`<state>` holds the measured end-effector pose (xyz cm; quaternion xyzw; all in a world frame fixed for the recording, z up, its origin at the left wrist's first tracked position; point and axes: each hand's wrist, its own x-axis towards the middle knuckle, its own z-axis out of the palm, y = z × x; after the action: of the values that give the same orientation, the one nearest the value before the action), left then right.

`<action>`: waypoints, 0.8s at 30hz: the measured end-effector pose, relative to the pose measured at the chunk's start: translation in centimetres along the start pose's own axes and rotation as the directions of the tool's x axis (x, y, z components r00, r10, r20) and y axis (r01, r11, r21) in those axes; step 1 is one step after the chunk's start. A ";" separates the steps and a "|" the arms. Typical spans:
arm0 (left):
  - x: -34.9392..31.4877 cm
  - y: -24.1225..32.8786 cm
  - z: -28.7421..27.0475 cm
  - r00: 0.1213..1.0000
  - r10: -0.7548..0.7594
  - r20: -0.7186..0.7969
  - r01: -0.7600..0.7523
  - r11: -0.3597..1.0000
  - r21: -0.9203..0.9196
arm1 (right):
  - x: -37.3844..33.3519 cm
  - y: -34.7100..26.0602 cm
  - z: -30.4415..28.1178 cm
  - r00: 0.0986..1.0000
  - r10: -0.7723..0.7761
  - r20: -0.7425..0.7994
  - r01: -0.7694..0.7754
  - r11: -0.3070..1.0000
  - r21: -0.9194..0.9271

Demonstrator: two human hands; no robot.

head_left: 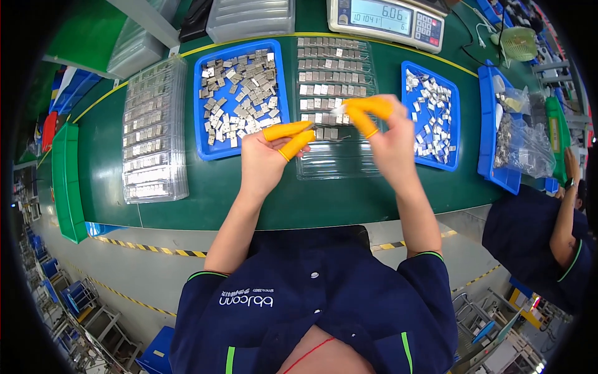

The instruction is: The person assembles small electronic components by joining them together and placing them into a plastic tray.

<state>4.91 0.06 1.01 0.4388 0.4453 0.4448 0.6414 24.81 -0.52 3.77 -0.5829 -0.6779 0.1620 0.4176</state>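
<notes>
My left hand (265,159), with yellow finger cots on thumb and finger, pinches at the left edge of a clear plastic tray (336,163). What lies between those fingertips is too small to make out. Over the tray, my right hand (389,134), also in yellow finger cots, is closed on a small white piece (338,111), slightly blurred. Rows of small silver metal connector-like parts (329,77) fill the tray's far side; its nearest slots hold none. To the left, a blue tray (198,128) holds many loose silver parts; a blue tray (458,118) on the right holds loose white pieces.
A stack of filled clear trays (156,137) stands at left, beside a green bin (67,181). A digital scale (386,23) and more clear trays (249,20) line the back. At right are a blue bin with plastic bags (529,146) and a co-worker's arm (564,212).
</notes>
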 end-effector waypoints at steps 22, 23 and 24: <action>-1.1 0.7 -0.5 0.975 -0.051 0.216 0.042 0.998 0.043 | -1.4 -1.6 -0.6 0.775 0.340 0.533 -0.604 0.645 0.468; -1.2 0.9 -0.6 0.964 -0.054 0.261 0.048 0.998 0.030 | -1.4 -1.7 -0.7 0.774 0.340 0.534 -0.606 0.644 0.467; -1.3 1.1 -0.7 0.964 -0.056 0.261 0.050 0.998 0.030 | -1.4 -1.8 -0.9 0.735 0.345 0.584 -0.654 0.590 0.474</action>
<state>3.80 -0.81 2.11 0.4890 0.3736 0.3603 0.7010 24.21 -2.52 5.06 -0.5179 -0.4532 0.6260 0.3667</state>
